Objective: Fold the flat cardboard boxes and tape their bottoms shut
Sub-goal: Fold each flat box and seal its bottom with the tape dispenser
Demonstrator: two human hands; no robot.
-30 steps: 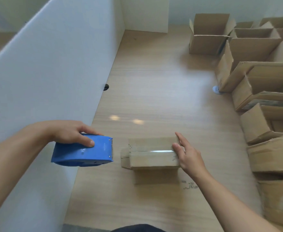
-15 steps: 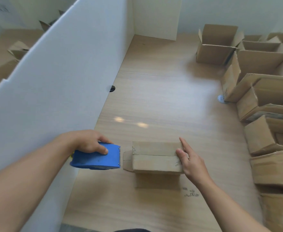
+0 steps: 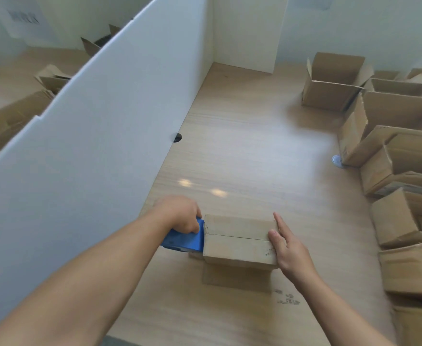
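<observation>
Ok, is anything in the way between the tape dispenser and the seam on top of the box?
Nothing visible. The blue tape dispenser in the left hand sits against the left edge of the box. The seam runs bare to the right end, where the right hand braces the box, thumb on top by the seam.

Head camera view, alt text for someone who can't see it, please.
A left hand holds a blue tape dispenser against the left end of a cardboard box on a wooden table; the right hand steadies its right end. Open boxes stand at right.
</observation>
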